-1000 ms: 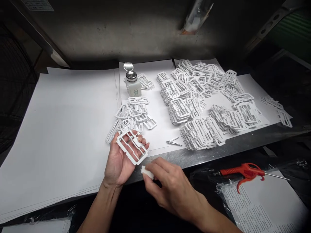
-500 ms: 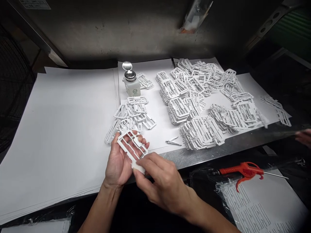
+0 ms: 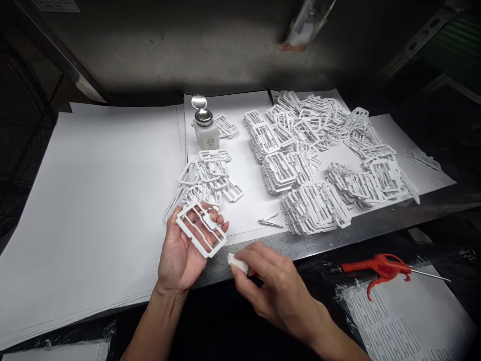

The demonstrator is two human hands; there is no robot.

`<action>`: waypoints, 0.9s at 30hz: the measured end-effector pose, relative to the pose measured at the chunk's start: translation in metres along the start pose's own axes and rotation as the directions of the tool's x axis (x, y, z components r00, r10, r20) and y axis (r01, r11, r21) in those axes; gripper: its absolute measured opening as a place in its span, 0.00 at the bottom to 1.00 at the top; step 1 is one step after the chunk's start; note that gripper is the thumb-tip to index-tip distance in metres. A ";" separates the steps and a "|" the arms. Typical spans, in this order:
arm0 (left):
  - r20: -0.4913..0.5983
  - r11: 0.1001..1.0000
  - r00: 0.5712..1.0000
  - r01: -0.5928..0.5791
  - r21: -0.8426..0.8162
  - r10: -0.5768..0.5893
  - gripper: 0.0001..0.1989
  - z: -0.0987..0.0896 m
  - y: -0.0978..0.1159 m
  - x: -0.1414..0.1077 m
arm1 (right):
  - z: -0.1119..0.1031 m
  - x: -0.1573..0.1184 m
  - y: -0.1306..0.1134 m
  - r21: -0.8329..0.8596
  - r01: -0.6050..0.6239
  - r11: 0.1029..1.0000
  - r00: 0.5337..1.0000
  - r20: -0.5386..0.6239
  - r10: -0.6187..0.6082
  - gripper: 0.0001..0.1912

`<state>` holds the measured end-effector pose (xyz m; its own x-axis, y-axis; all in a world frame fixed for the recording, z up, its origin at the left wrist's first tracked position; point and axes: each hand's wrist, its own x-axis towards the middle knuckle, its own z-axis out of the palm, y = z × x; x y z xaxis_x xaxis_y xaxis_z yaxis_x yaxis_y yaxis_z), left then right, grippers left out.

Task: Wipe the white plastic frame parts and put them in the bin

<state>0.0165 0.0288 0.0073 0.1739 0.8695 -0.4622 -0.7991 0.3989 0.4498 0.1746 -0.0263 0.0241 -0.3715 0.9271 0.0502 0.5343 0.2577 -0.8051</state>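
Note:
My left hand (image 3: 179, 258) holds a white slotted plastic frame (image 3: 195, 234) tilted up, fingers behind it and thumb at its left edge. Pinched between the thumb and fingers of my right hand (image 3: 272, 281) is a small white wipe (image 3: 238, 262), apart from the frame, to its lower right. Just beyond my left hand lies a loose pile of similar white frames (image 3: 210, 175) on white paper. Behind that pile stands a white pump bottle (image 3: 207, 134) with its metal lid flipped up. Small tweezers (image 3: 269, 220) lie to the right of the pile.
Stacked and heaped white frames (image 3: 311, 203) cover the right part of the table. White paper sheets (image 3: 97, 200) spread over the left. A red air blow gun (image 3: 379, 265) rests at lower right on a plastic-wrapped printed sheet (image 3: 424, 306). A metal wall (image 3: 169, 55) rises behind.
My right hand has drawn the white wipe off the frame, down and to the right. The left hand keeps hold of the frame. Another person's hand at the right edge has gone from view.

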 end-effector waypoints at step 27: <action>-0.044 0.999 0.999 0.031 0.021 -0.030 0.18 0.006 -0.005 -0.004 | 0.007 0.009 0.002 0.110 0.104 0.988 0.964 -0.254 -0.073 0.06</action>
<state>0.0233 0.0246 0.0112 0.1721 0.8437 -0.5084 -0.7812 0.4313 0.4514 0.1671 -0.0192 0.0191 -0.2043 0.9445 0.2574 0.4057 0.3210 -0.8558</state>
